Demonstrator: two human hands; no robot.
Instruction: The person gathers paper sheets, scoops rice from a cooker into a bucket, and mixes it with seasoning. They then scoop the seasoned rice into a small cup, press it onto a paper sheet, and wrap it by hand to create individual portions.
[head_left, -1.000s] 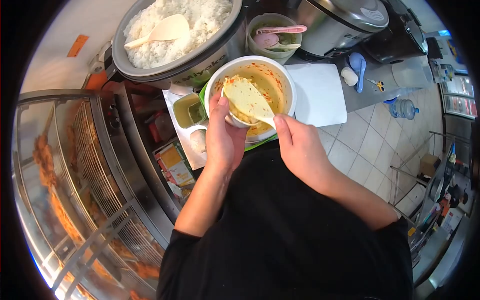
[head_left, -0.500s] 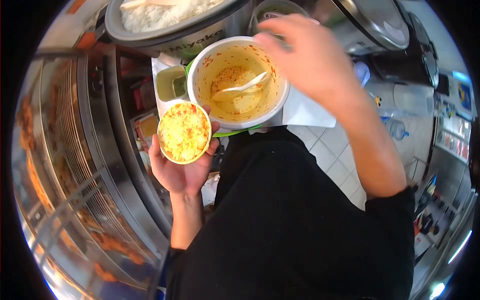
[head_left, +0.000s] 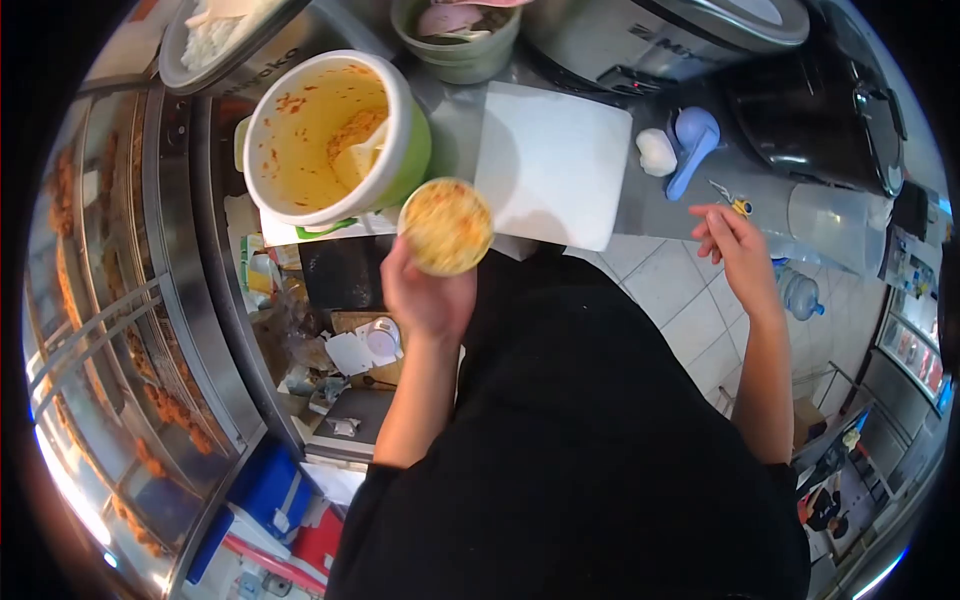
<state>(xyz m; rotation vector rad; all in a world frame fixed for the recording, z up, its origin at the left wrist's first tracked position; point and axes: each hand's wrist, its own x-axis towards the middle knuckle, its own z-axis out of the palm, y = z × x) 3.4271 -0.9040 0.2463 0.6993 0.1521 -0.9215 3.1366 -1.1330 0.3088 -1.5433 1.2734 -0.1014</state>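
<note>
A round cup filled with yellow and orange crumbly food is held from below by my left hand, near the counter's front edge. Up and left of it, a green and white tub tilts in view, its inner wall smeared with orange bits and a pale spoon inside. To the cup's right lies a stack of white paper. My right hand hangs in the air at the right, fingers loosely apart and nothing in them, just below small yellow-handled scissors.
Behind stand a rice pot, a green container, a steel cooker and a black cooker. A blue ladle lies on the right counter. A glass display case borders the left.
The view has swung right. My right hand has left the tub's rim area for the right side, lower down. My left hand still holds the cup, now before the white paper.
</note>
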